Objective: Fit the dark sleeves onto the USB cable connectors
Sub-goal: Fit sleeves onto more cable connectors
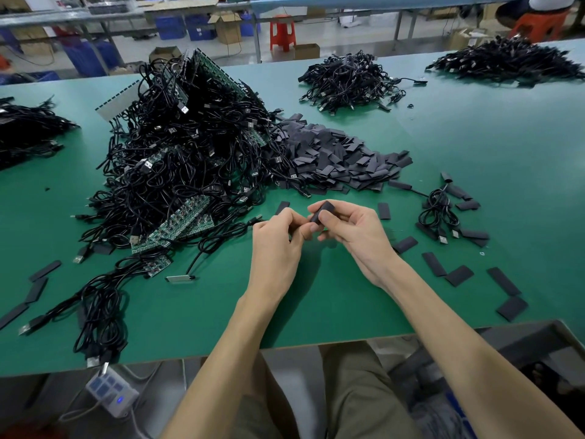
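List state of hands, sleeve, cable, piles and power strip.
left hand: pinches the end of the cable; connector hidden in the grip
right hand: pinches the sleeve
sleeve: held above the table between both hands; whether it is on the connector cannot be told
cable: trails left on the table from the left hand
sleeve pile: loose heap of flat pieces
cable pile: tangled, circuit boards mixed in
power strip: blue light on

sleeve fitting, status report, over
Right hand pinches one dark sleeve. Left hand pinches a USB cable end, connector hidden by fingers. Nothing between the hands; loose sleeves lie around them on the green table.
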